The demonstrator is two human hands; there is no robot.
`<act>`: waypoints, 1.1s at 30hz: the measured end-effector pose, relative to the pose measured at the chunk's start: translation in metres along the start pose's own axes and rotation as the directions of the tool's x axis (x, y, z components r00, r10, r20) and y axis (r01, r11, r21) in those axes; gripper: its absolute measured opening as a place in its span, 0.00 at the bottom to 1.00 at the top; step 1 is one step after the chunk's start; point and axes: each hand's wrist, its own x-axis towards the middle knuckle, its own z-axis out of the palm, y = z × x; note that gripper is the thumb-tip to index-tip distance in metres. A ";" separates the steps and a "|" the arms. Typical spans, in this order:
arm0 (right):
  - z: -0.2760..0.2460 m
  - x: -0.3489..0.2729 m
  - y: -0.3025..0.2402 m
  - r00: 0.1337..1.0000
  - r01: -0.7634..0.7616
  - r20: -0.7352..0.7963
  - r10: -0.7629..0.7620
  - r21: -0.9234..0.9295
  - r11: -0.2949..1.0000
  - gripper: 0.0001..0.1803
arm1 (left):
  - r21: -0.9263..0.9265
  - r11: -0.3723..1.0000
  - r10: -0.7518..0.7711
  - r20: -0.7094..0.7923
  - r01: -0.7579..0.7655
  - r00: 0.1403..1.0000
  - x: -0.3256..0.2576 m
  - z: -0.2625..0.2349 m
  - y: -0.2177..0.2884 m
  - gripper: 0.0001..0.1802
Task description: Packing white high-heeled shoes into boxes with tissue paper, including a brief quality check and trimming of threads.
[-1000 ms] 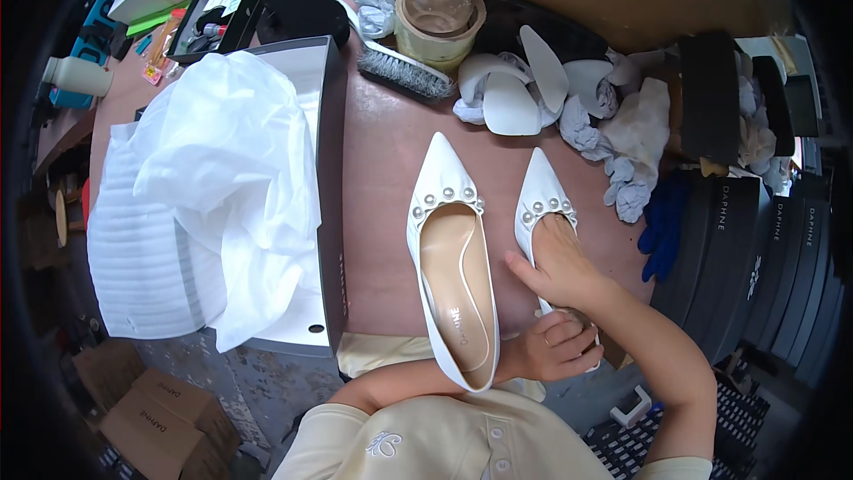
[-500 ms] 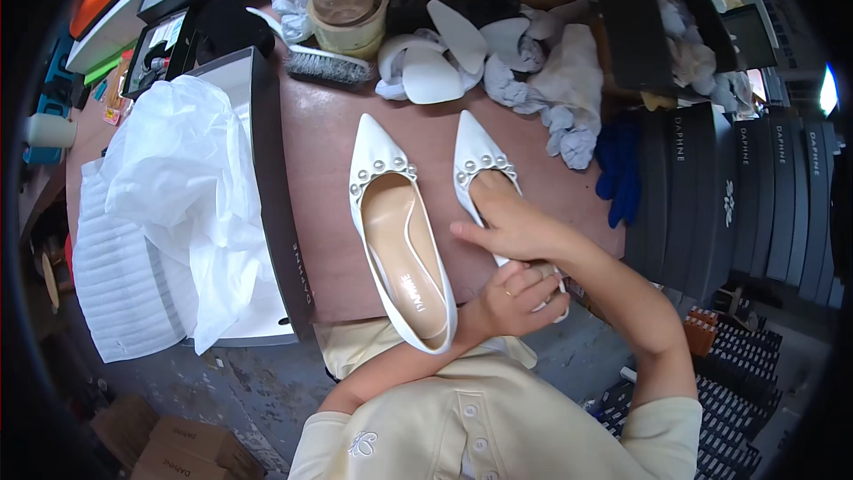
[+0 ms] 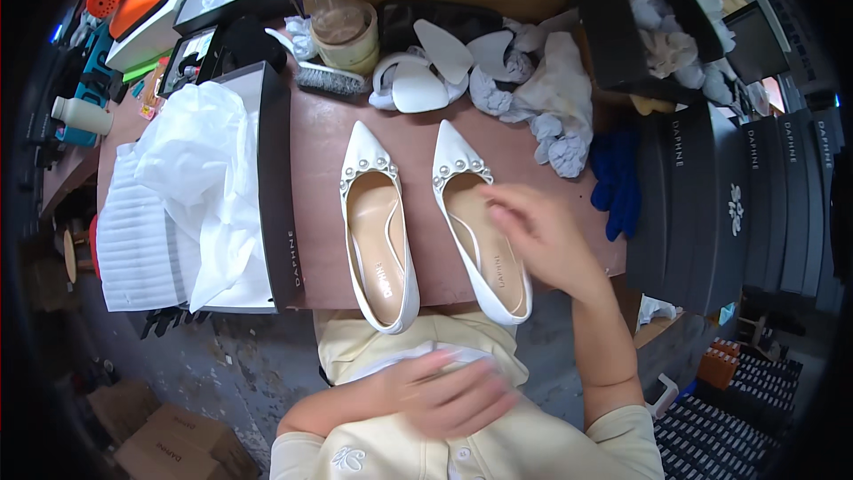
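An open dark shoebox with white tissue paper lies at the left on the table. Beside it rests a white pearl-trimmed shoe, toe pointing away. The left hand is before the torso, too blurred to tell how its fingers stand. The matching shoe lies parallel; over its right edge, the right hand has its fingers loosely apart, contact unclear.

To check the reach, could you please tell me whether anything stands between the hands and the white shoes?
Nothing visible blocks them: the right hand overlaps the right shoe, and no obstacle shows between the left hand and the left shoe.
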 end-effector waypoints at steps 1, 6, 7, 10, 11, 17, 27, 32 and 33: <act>-0.005 -0.003 0.000 0.999 -0.052 -0.018 0.052 0.006 0.999 0.13 | 0.002 0.991 -0.136 -0.093 0.137 0.986 -0.010 -0.023 -0.007 0.15; -0.013 0.001 0.027 0.994 -0.059 -0.092 0.051 -0.086 0.995 0.08 | -0.368 0.265 -0.963 -0.137 0.891 0.231 -0.024 -0.040 -0.043 0.23; -0.013 0.006 0.030 0.993 -0.077 -0.096 0.065 -0.120 0.990 0.08 | -0.380 0.181 -0.983 -0.062 0.907 0.171 -0.034 -0.036 -0.050 0.26; -0.015 0.023 0.032 0.991 -0.109 -0.090 0.094 -0.173 0.979 0.07 | -0.493 0.037 -0.996 0.057 0.869 0.075 -0.030 -0.023 -0.058 0.25; -0.016 0.027 0.029 0.993 -0.106 -0.072 0.096 -0.153 0.982 0.07 | -0.501 0.050 -0.994 0.058 0.864 0.091 -0.034 -0.021 -0.061 0.25; 0.007 0.042 0.016 0.964 -0.027 0.247 0.096 -0.268 0.963 0.06 | -0.261 -0.069 -0.991 0.128 0.963 -0.036 -0.045 -0.014 -0.094 0.19; 0.031 0.049 0.031 0.986 0.036 0.168 -0.001 -0.204 0.978 0.03 | -0.031 0.301 -0.953 0.009 0.953 0.302 -0.010 -0.030 -0.078 0.18; 0.036 0.044 0.029 0.983 0.114 0.167 -0.070 -0.272 0.956 0.03 | -0.806 0.178 -0.532 0.404 0.565 0.744 0.022 -0.037 -0.042 0.18; 0.036 0.043 0.025 0.982 0.125 0.173 -0.076 -0.298 0.946 0.03 | -0.796 0.129 -0.515 0.456 0.591 0.726 0.029 -0.026 -0.041 0.18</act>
